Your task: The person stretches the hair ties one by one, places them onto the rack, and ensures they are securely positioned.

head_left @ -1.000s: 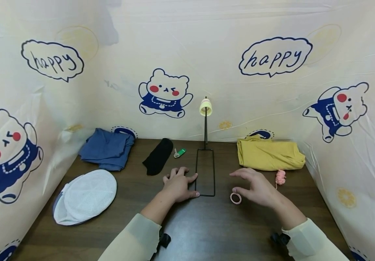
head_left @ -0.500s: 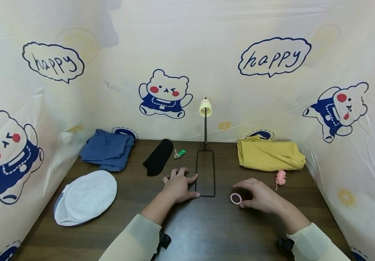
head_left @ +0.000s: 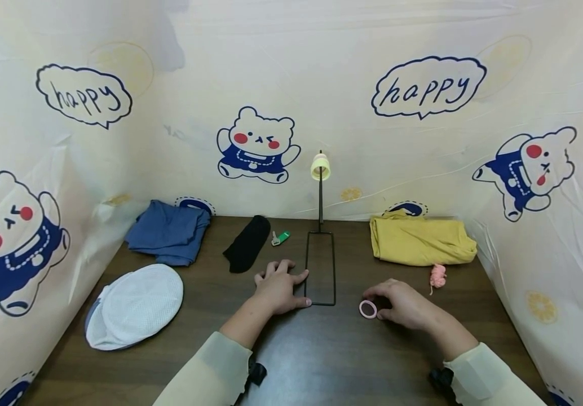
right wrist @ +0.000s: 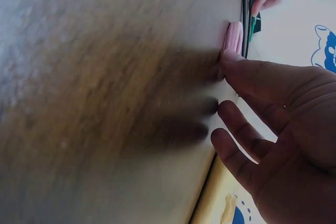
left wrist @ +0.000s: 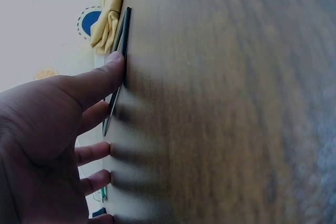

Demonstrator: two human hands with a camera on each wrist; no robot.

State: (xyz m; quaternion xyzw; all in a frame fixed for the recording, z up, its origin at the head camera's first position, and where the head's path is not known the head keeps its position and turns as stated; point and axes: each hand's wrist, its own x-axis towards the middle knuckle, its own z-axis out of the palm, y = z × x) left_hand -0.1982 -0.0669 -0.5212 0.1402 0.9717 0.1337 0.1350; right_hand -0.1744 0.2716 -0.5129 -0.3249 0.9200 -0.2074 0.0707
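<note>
On the wooden table stands a black wire stand (head_left: 321, 200) with a rectangular frame base and a pale yellow cup-like piece (head_left: 320, 167) on its upright. My left hand (head_left: 277, 290) lies at the base's left side, its fingers spread. In the left wrist view the left thumb rests on the black wire (left wrist: 125, 66); the other fingertips touch or nearly touch the table. To the right of the stand, a pink ring (head_left: 360, 309) lies flat. My right hand (head_left: 405, 304) has its index finger and thumb curved round the ring's edge. In the right wrist view, the thumb hides part of the ring (right wrist: 234, 34).
At the left are a folded blue cloth (head_left: 169, 231) and a white cap (head_left: 136, 307). A black sock (head_left: 247, 243) and a key with a green tag (head_left: 280, 238) lie behind my left hand. A folded yellow cloth (head_left: 420, 241) and pink yarn (head_left: 437, 276) lie at the right.
My right hand has come down to the pink ring, its thumb and index finger drawing closer round it. The left hand keeps its place at the stand's base.
</note>
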